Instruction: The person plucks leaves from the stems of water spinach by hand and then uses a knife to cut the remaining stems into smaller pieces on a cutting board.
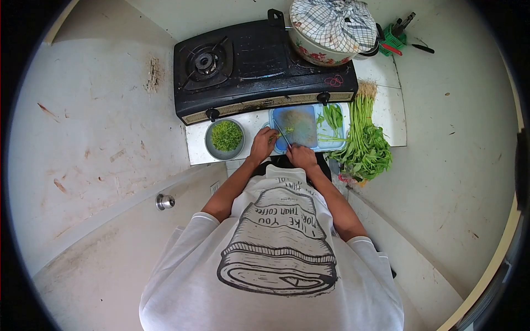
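Note:
My right hand [302, 157] is closed round the handle of a knife [282, 131], whose thin blade points away from me over the left part of the blue cutting board [305, 122]. To its left, my left hand [265, 143] has its fingers curled together beside the blade. A bit of green shows at those fingertips, but what they hold is too small to make out. A few chopped green pieces [290, 130] lie on the board. Loose leaves and stems [332, 117] rest on the light blue tray [346, 122] at right. A grey bowl [208, 148] of chopped greens [227, 135] stands left of my hands.
A black two-burner stove [256, 60] spans the back, with a cloth-wrapped lid [334, 25] on a flowered pot [320, 52]. A large bunch of leafy greens [367, 146] lies at right. A green basket [393, 39] holds utensils. Walls close in both sides; a door knob [164, 202] juts out.

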`<state>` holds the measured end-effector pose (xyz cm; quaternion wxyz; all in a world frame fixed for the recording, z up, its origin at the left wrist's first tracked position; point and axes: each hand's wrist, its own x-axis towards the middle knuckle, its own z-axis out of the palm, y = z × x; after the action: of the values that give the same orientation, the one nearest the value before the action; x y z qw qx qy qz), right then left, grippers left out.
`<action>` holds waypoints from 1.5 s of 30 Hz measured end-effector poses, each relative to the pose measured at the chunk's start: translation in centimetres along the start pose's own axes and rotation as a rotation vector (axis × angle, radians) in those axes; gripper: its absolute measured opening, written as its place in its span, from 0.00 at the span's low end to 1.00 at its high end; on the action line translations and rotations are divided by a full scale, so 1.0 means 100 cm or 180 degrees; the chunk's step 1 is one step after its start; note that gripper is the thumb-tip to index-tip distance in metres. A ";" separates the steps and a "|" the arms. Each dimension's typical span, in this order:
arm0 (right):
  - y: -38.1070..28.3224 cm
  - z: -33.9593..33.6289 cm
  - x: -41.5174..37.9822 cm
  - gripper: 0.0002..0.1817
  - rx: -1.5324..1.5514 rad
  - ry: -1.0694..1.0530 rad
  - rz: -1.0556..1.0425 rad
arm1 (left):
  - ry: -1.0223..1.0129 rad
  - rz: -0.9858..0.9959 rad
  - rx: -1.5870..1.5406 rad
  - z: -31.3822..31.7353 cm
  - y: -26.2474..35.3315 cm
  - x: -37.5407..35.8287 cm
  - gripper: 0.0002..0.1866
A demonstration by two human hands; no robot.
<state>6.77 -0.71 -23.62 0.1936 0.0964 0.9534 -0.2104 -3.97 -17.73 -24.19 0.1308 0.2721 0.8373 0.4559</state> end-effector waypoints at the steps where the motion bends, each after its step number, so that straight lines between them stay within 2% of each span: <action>1: 0.000 0.001 0.001 0.26 0.0017 0.0013 0.0019 | -0.0001 -0.0011 0.0023 0.000 0.001 0.000 0.09; 7: -0.001 -0.001 0.002 0.26 0.0179 0.0096 -0.0001 | 0.0023 0.0142 0.0064 -0.001 0.001 0.000 0.09; 25: -0.009 0.000 0.009 0.24 0.0171 0.0198 -0.0187 | 0.0023 0.0034 -0.0056 0.000 -0.001 0.001 0.09; 31: -0.006 0.001 -0.001 0.26 0.0072 0.0032 -0.0075 | 0.0001 0.0004 -0.0004 0.000 -0.002 0.001 0.08; 40: -0.002 0.003 0.001 0.24 0.0044 0.0174 -0.0138 | 0.0101 -0.0036 0.0015 0.002 0.000 -0.001 0.07; 45: 0.005 0.002 -0.002 0.24 0.0162 0.0211 0.0062 | 0.0089 -0.0095 -0.0013 0.003 -0.001 -0.001 0.08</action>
<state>7.17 -0.34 -23.84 0.1614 0.1175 0.9526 -0.2293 -3.79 -17.63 -24.42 0.1263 0.2528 0.8420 0.4595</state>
